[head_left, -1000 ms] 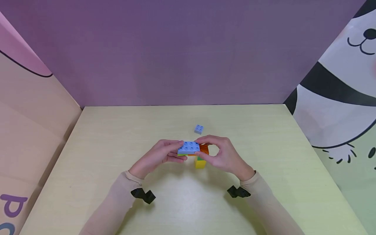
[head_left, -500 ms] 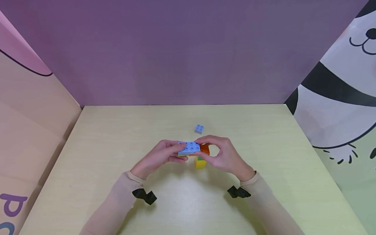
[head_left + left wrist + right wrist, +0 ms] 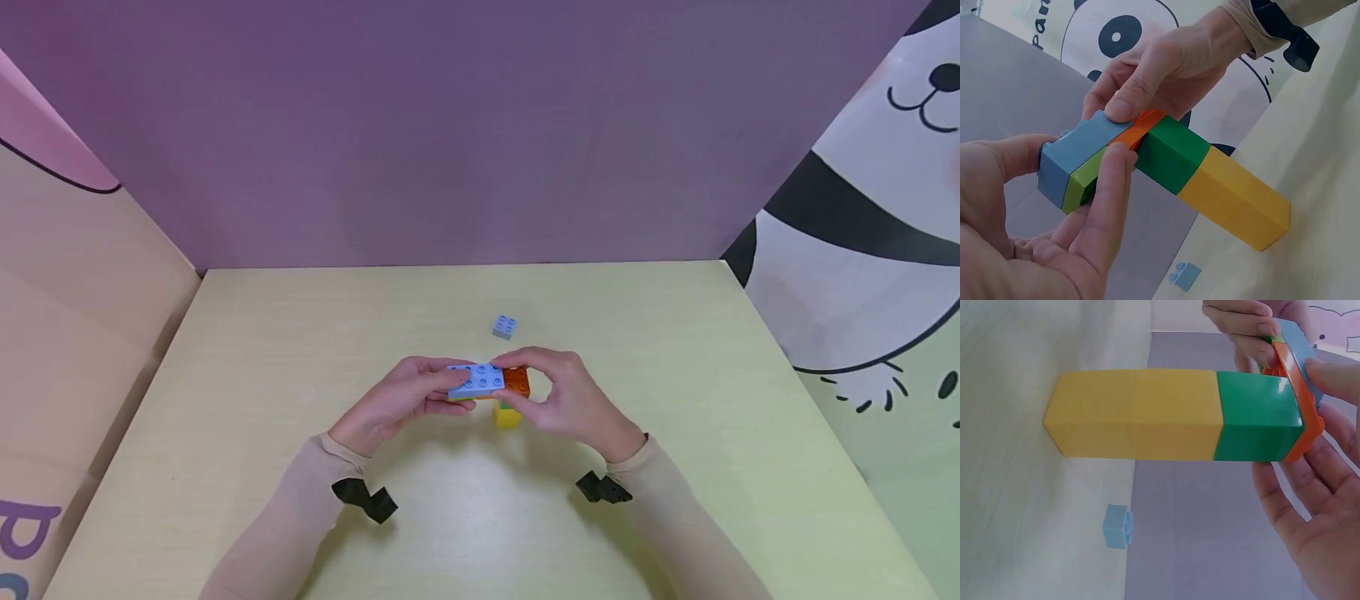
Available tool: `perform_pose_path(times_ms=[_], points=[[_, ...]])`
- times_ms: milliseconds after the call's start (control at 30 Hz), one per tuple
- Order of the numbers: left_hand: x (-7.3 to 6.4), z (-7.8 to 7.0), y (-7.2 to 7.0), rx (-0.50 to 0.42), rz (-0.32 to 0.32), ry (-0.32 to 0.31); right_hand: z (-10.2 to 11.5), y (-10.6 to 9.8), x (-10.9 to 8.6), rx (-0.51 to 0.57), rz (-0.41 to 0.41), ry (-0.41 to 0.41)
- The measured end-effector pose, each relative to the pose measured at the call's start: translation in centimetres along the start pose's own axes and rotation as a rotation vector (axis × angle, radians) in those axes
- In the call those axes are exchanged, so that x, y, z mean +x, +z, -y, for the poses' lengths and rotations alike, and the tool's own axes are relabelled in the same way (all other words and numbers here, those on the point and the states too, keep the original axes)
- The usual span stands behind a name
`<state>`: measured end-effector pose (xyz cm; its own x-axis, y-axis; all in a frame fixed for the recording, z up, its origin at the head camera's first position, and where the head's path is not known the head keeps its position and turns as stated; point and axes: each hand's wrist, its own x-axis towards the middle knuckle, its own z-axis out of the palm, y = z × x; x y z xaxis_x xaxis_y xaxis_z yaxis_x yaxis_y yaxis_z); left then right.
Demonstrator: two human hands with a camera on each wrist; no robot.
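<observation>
A stacked tower stands on the table: yellow bricks at the bottom, a green brick above, then a flat orange piece. On top lies a long blue brick, overhanging to the left. A lime-green piece sits under its overhanging end. My left hand pinches that end, thumb on top and fingers beneath by the lime-green piece. With thumb and index finger, my right hand grips the blue brick's right end, beside the orange piece. Fingers partly hide the joints.
A small blue brick rests on the pale table behind the tower. A purple wall rises at the back edge, with patterned panels on both sides. Black wrist-worn devices sit at each sleeve.
My left thumb has slid inward over the top of the blue brick. My right hand keeps its grip almost unmoved, and the head view has shifted slightly.
</observation>
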<state>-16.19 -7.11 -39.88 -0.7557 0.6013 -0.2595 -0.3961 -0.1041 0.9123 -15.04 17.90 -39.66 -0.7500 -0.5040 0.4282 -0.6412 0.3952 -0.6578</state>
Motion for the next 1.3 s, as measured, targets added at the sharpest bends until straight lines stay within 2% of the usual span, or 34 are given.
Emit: perform_pose_path(times_ms=[267, 567, 833, 933, 1100, 1200, 1300], points=[[0.2, -0.3, 0.4, -0.001, -0.048, -0.004, -0.4, 0.2, 0.0, 0.009, -0.037, -0.002], [0.1, -0.7, 1.2, 0.174, -0.141, 0.004, -0.4, 0.2, -0.1, 0.035, -0.047, 0.009], [0.3, -0.5, 1.5, 0.201, -0.183, 0.047, -0.6, 0.3, -0.3, 0.046, -0.066, 0.03], [0.1, -0.4, 1.6, 0.31, -0.197, 0.153, -0.6, 0.3, -0.4, 0.051, -0.069, 0.041], [-0.2, -0.1, 2.0, 0.593, -0.245, 0.4, -0.6, 0.4, -0.5, 0.07, -0.073, 0.047], [-0.3, 0.2, 2.1, 0.698, -0.257, 0.485, -0.4, 0.5, -0.5, 0.063, -0.079, 0.05], [-0.2, 0.4, 2.1, 0.738, -0.273, 0.526, 0.0, 0.6, -0.4, 0.059, -0.084, 0.055]])
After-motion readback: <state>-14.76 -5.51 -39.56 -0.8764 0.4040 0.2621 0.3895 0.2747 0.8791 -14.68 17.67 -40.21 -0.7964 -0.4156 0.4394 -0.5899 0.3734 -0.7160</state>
